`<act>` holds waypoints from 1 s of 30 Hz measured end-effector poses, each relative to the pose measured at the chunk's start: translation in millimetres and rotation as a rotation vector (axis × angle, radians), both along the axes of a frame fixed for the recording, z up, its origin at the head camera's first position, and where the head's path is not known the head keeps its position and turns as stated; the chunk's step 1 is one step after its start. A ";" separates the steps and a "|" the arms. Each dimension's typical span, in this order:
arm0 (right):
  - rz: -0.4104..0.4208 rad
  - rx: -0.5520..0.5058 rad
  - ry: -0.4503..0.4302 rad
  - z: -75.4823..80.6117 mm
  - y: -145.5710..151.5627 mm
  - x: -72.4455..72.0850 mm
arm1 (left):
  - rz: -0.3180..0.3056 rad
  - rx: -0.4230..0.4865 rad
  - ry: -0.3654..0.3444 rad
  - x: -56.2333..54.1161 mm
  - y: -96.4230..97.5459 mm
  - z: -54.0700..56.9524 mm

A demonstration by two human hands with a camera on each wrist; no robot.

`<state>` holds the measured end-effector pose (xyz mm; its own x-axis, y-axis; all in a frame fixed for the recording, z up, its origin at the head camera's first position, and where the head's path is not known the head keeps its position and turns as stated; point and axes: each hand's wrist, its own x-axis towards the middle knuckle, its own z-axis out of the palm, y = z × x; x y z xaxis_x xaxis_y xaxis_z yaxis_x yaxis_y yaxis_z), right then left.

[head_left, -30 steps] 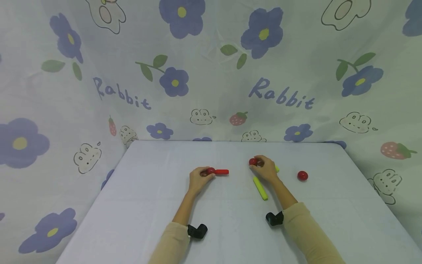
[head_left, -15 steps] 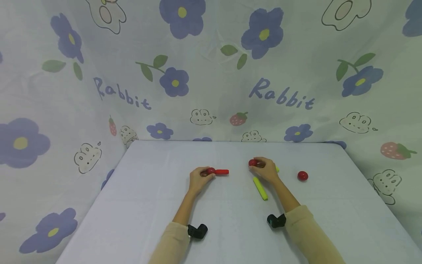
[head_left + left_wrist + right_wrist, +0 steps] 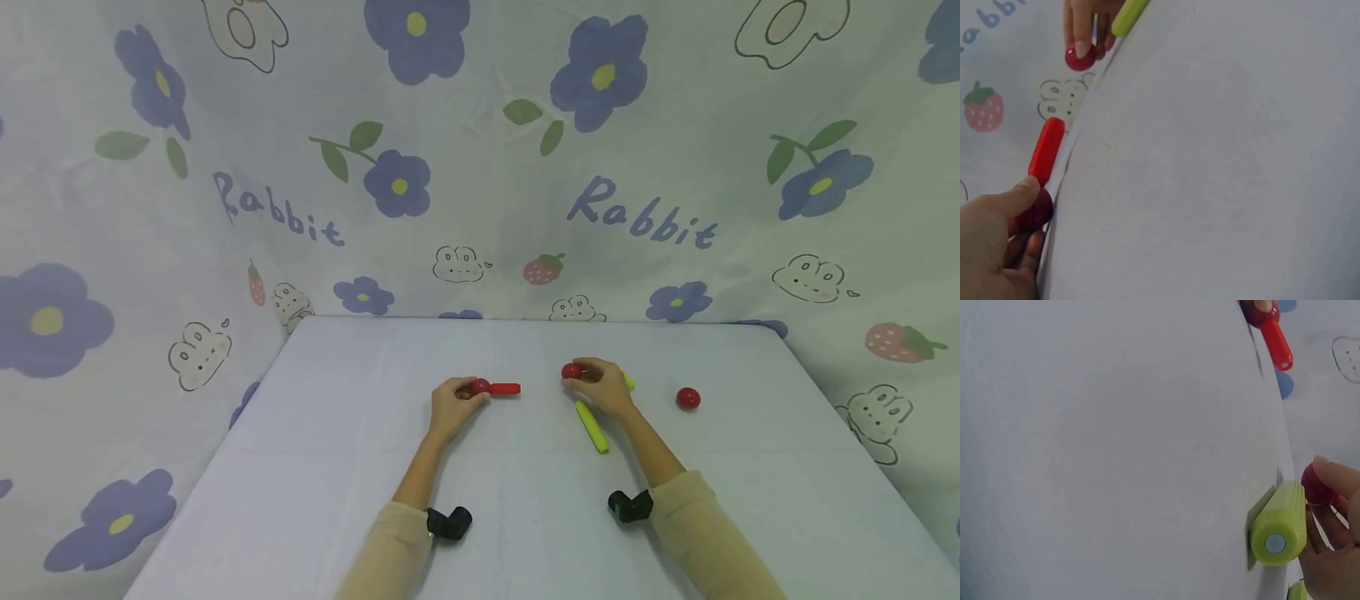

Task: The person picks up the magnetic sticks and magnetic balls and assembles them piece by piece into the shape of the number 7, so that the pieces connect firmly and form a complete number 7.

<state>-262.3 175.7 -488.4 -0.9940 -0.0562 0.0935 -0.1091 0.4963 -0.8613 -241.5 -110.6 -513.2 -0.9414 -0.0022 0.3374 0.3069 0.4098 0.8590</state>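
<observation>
My left hand [image 3: 452, 411] pinches a dark red ball [image 3: 481, 387] between thumb and fingers. A short bright red rod [image 3: 506, 388] extends from that ball to the right, end against it. To the right of this pair, my right hand [image 3: 606, 390] grips a second red ball [image 3: 572, 372] by its fingertips, as the right wrist view also shows. Just below the right hand lies a yellow-green rod [image 3: 592, 427], with a pale round disc [image 3: 1275, 544] in its end. Another yellow-green rod [image 3: 628, 381] is partly hidden behind the right hand.
A third red ball [image 3: 688, 398] rests on the white tabletop [image 3: 300, 467], to the right of the right hand. Behind the table hangs a curtain [image 3: 480, 167] printed with flowers and rabbits. Each wrist wears a small black camera [image 3: 450, 523].
My right hand has shifted slightly left and nearer with its red ball, toward the red rod. The left hand, its ball and the red rod have stayed put.
</observation>
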 end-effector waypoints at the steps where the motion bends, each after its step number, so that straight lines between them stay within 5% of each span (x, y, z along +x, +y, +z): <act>1: 0.003 -0.003 -0.001 -0.3 -0.5 -0.2 | 0.001 -0.002 0.001 -0.1 0.1 0.0; 30: 0.111 0.002 -0.002 -3.0 -27.2 6.3 | 0.007 -0.002 -0.005 -0.2 0.0 -0.5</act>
<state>-256.1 148.6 -491.4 -0.9819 -0.1661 0.0914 -0.1618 0.4827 -0.8607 -241.6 -110.5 -513.7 -0.9431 -0.0078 0.3324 0.2995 0.4140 0.8596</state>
